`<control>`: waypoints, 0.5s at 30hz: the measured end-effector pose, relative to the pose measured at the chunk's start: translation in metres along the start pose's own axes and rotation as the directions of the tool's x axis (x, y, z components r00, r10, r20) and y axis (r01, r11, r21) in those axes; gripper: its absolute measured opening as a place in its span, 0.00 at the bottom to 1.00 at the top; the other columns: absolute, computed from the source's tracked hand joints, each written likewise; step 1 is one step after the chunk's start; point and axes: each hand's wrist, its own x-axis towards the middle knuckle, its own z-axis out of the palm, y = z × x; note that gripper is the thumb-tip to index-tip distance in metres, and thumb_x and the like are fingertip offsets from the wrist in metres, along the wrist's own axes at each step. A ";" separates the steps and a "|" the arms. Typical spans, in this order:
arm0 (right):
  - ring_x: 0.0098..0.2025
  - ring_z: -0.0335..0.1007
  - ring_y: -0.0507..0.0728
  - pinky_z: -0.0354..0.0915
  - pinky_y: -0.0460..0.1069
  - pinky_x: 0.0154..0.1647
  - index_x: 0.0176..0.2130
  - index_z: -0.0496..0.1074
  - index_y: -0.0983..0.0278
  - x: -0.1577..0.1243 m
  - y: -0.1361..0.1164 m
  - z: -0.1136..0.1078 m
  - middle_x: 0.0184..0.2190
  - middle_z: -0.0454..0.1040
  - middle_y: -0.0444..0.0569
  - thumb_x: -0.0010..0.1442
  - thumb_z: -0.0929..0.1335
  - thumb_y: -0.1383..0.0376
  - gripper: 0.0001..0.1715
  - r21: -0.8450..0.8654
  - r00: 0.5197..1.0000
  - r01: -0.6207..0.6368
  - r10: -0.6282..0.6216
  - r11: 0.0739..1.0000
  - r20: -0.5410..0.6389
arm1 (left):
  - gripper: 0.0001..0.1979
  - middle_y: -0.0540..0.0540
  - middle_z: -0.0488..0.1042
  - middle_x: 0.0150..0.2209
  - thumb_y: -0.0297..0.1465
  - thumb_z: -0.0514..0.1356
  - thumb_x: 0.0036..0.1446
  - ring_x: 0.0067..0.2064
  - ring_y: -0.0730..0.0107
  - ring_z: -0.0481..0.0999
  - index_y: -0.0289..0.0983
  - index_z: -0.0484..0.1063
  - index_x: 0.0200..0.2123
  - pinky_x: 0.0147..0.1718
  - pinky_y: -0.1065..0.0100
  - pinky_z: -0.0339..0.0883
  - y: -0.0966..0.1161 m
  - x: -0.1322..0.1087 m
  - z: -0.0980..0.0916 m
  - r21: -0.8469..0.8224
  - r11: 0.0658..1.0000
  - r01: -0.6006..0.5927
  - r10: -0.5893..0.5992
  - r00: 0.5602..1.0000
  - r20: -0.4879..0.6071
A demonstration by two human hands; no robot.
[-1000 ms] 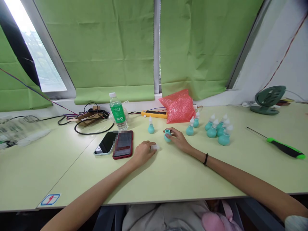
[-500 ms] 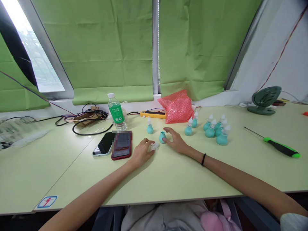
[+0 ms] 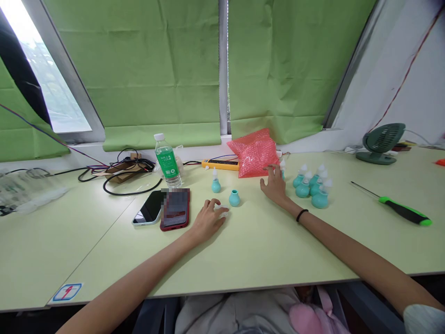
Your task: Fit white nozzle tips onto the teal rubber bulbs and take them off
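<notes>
Head view. Left hand (image 3: 207, 217) lies palm down on the desk (image 3: 243, 250), fingers loosely curled, tips on a small clear nozzle (image 3: 223, 213); can't tell if it's pinched or just touched. Just beyond it, apart from both hands, stands an open teal bulb (image 3: 234, 198), upright, no nozzle on. Right hand (image 3: 275, 184) is open w/ fingers spread, holding nothing. Its fingertips are at a capped bulb (image 3: 282, 168), mostly hidden behind them, beside the pink bubble-wrap bag (image 3: 255, 152). A lone fitted bulb (image 3: 216, 183) stands back-left of the open one. Bulb cluster (image 3: 311, 189) sits just right of the right hand. Left of the left hand: red-cased phone (image 3: 174, 209) & pale phone (image 3: 149, 209), side by side. Water bottle (image 3: 167, 160) behind them; screwdriver (image 3: 403, 211) far right.
</notes>
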 end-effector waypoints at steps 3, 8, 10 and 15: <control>0.49 0.51 0.59 0.57 0.53 0.43 0.46 0.53 0.67 -0.002 0.004 0.005 0.46 0.53 0.56 0.46 0.58 0.72 0.24 0.073 0.998 -0.021 0.024 0.997 -0.049 | 0.13 0.43 0.57 0.43 0.30 0.49 0.52 0.43 0.62 0.57 0.41 0.65 0.41 0.40 0.60 0.60 -0.002 0.000 0.002 0.027 0.999 0.030 -0.030 0.999 -0.021; 0.40 0.60 0.59 0.60 0.52 0.35 0.49 0.49 0.66 -0.009 0.013 0.015 0.39 0.63 0.53 0.46 0.60 0.65 0.29 0.105 0.968 -0.246 0.238 0.964 0.084 | 0.13 0.42 0.57 0.42 0.30 0.49 0.52 0.42 0.61 0.57 0.41 0.65 0.41 0.40 0.59 0.59 -0.003 -0.001 0.002 0.051 0.998 0.026 -0.026 1.000 -0.017; 0.32 0.63 0.58 0.60 0.52 0.30 0.46 0.53 0.65 -0.012 0.016 0.018 0.31 0.67 0.50 0.47 0.60 0.64 0.25 0.067 0.930 -0.323 0.303 0.944 0.209 | 0.13 0.42 0.57 0.42 0.29 0.49 0.52 0.42 0.61 0.57 0.41 0.65 0.42 0.40 0.59 0.59 -0.004 -0.001 0.004 0.055 0.998 0.025 -0.024 0.999 -0.021; 0.29 0.63 0.57 0.59 0.50 0.29 0.44 0.55 0.65 -0.013 0.001 0.012 0.29 0.67 0.50 0.50 0.57 0.63 0.19 0.124 0.954 -0.255 0.228 0.959 0.194 | 0.13 0.43 0.58 0.42 0.29 0.48 0.52 0.43 0.62 0.57 0.41 0.64 0.41 0.40 0.60 0.59 -0.003 0.001 0.004 0.028 0.999 0.034 -0.032 0.998 -0.061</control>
